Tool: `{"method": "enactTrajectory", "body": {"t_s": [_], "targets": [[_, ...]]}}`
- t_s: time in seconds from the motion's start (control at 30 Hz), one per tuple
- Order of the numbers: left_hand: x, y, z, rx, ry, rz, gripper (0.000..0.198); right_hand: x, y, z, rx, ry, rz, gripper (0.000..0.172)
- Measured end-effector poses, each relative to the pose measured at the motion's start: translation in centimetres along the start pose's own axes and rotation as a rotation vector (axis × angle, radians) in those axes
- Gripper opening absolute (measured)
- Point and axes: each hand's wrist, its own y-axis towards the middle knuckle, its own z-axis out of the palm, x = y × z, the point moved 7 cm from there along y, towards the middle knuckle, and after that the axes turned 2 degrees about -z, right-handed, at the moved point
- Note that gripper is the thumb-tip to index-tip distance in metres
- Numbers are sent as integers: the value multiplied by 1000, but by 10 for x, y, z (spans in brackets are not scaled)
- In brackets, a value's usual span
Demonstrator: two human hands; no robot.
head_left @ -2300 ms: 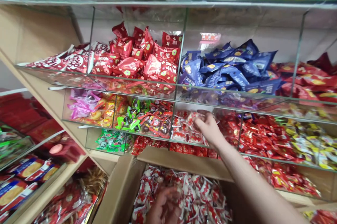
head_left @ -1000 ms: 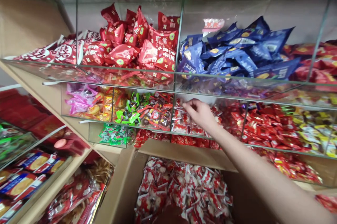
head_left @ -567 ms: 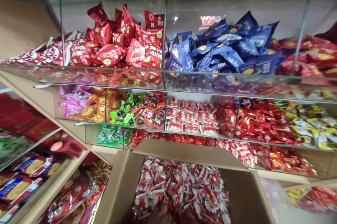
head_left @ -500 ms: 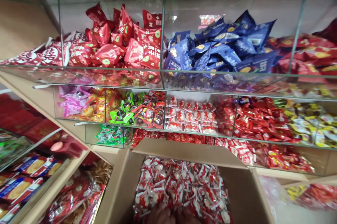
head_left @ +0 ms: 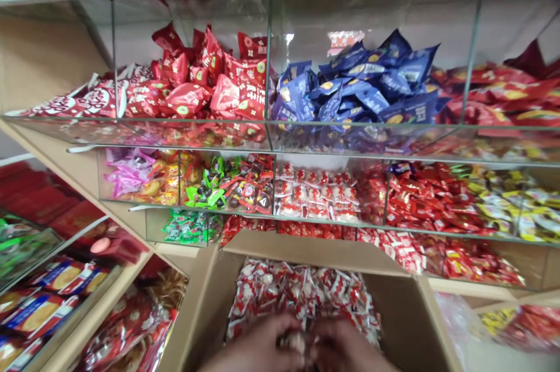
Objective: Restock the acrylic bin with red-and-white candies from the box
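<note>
An open cardboard box (head_left: 306,249) stands in front of me, filled with small candies (head_left: 301,284) in clear, red and white wrappers. Both hands are inside it, low in the head view and smeared by motion. My left hand (head_left: 258,343) curls in from the left, its fingers closed around some of these candies. Opposite it, my right hand (head_left: 345,343) is closed on candies too, close beside the left. A few wrapped candies (head_left: 294,340) show between the two hands. The fingertips are hard to make out.
Behind the box rise clear-walled shelf bins. Blue packets (head_left: 359,86) and red packets (head_left: 196,80) fill the upper row. Similar red-and-white candies (head_left: 317,191) lie in a middle bin. Boxed snacks (head_left: 39,302) sit at lower left, and a clear plastic bag (head_left: 457,319) is at right.
Both hands have come up and further into view, now with candies between them. The camera has tilted slightly upward, showing more of the top shelf.
</note>
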Motion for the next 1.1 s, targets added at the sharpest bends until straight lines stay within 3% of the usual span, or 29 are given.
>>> {"method": "enactTrajectory", "body": {"t_s": [0.07, 0.17, 0.27, 0.4, 0.53, 0.67, 0.77, 0.87, 0.97, 1.1], "targets": [[-45, -8, -22, -75, -184, 60, 31, 23, -4, -21, -57, 21, -114, 19], [-102, -14, -42, -144, -281, 199, 26, 55, -15, -55, -318, 74, -335, 20], [-125, -17, -49, -242, -346, 260, 30, 69, -26, -73, -488, 147, -448, 10], [-123, -20, -55, -405, -460, 274, 22, 57, -27, -72, -536, 483, -330, 3], [-118, -17, -56, -498, -520, 291, 14, 46, -20, -58, -487, 900, -223, 10], [-118, -15, -56, -547, -582, 307, 12, 49, -17, -53, -469, 1098, -213, 11], [-119, -15, -52, -556, -615, 280, 14, 48, -16, -55, -521, 1057, -228, 13], [-121, -16, -44, -476, -637, 247, 17, 41, -18, -55, -618, 918, -229, 12], [-117, -15, -36, -358, -734, 202, 22, 32, -18, -47, -610, 790, -174, 15], [-96, -18, -35, -335, -859, 87, 21, 30, -25, -43, -584, 486, -184, 13]]}}
